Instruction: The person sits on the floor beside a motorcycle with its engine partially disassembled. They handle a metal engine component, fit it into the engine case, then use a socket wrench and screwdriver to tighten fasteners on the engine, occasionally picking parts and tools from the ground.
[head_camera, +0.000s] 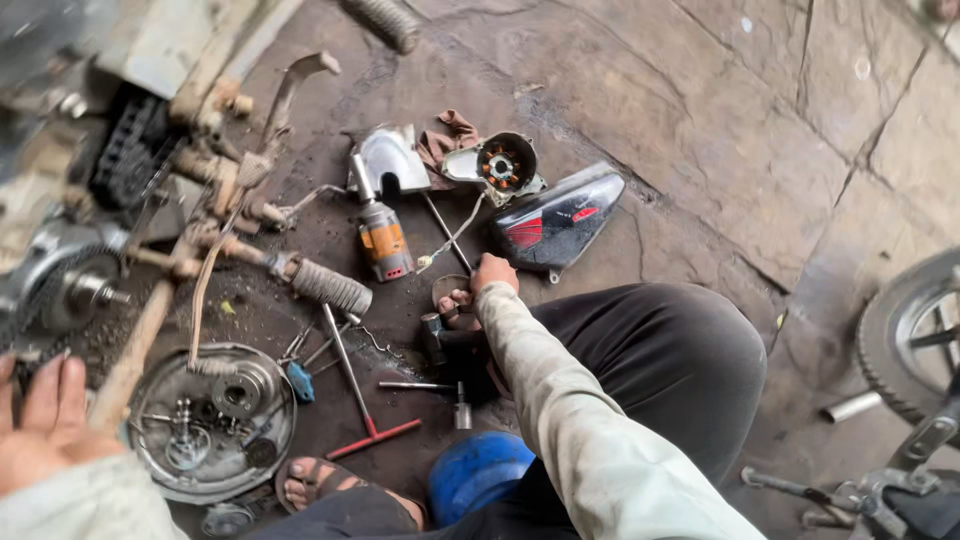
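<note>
Outdoors, oily stone floor (700, 130); right hand (480, 290) grips small tool (434, 330), left hand (40, 420) spread open.

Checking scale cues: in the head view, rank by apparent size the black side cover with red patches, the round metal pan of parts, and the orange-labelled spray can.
1. Round metal pan of parts
2. Black side cover with red patches, close to the pan, so unsure
3. Orange-labelled spray can

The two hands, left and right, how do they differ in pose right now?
The left hand lies open, palm up with fingers spread, at the frame's lower left and holds nothing. The right hand reaches forward, knuckles up, fingers curled down among small metal parts on the ground. Both wear light, grimy sleeves.
</note>
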